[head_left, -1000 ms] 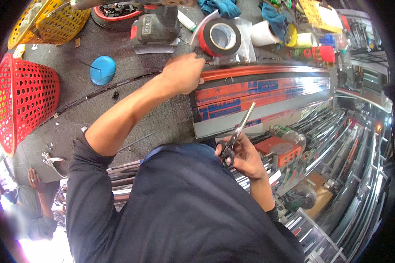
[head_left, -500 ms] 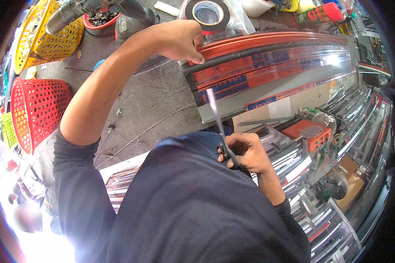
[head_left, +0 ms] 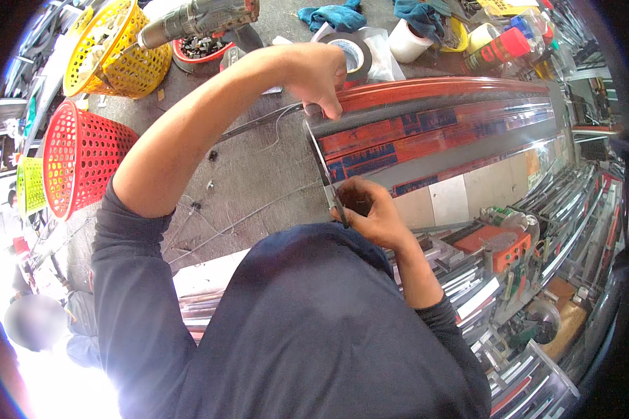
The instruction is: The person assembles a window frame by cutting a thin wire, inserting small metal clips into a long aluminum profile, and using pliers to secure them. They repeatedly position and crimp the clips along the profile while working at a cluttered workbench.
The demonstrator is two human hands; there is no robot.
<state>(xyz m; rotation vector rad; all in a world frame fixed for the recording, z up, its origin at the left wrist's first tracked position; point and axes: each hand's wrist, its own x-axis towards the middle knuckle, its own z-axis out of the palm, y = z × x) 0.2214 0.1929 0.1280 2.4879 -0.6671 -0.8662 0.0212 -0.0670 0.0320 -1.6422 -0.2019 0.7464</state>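
At the left end of a long red-brown profile (head_left: pixel 489 84), my left hand (head_left: pixel 320 80) is closed, thumb and fingers pinching a dark rubber strip (head_left: pixel 391 113) that runs along the profile. A thin black length of strip (head_left: pixel 258 124) trails to the left of this hand. My right hand (head_left: pixel 370 213) grips a pair of scissors (head_left: pixel 323 164) by the dark handles. Their long blades point up and away, with the tips close beneath my left fingers, by the profile's end. Whether the blades touch the strip I cannot tell.
Beyond the profile lie a tape roll (head_left: pixel 353 56), a white roll (head_left: pixel 407 42) and a red-capped can (head_left: pixel 496 52). A power drill (head_left: pixel 196 24), a yellow basket (head_left: pixel 143 70) and a red basket (head_left: pixel 84 157) stand left. Metal profiles (head_left: pixel 573 216) fill the right; another person (head_left: pixel 84 314) is lower left.
My right hand has moved up and left, bringing the scissors from near my body to the profile's end. My left hand stays at that end; the view has shifted slightly.
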